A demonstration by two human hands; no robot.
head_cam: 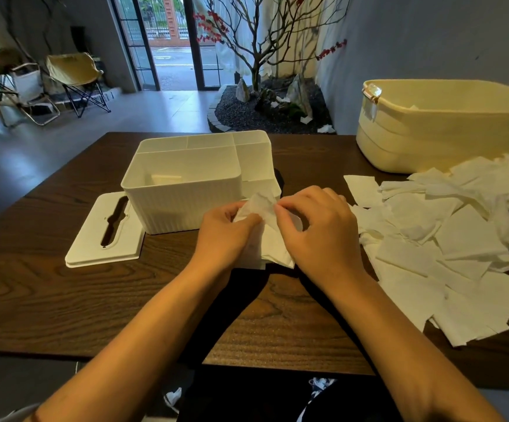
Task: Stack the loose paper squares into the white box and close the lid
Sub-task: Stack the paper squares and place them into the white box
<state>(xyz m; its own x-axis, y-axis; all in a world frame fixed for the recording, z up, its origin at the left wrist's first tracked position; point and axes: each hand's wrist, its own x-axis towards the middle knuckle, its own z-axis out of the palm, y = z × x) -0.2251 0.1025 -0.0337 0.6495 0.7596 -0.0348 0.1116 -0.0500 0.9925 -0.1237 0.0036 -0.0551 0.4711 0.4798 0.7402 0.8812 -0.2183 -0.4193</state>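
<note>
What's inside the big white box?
The white box looks nearly empty: one small pale piece lies on its floor. Its near wall hides the front of the bottom.

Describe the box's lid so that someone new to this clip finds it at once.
On the dark wooden table, find the open white box. The lid lies flat at its left front corner. It alone is a flat white panel with a long dark slot.

Home-like lounge or café interior: dark wooden table [64,300] near, folding camp chairs [73,77] far left, glazed doors [168,41] to street, indoor bare tree [256,41] in gravel bed.
</note>
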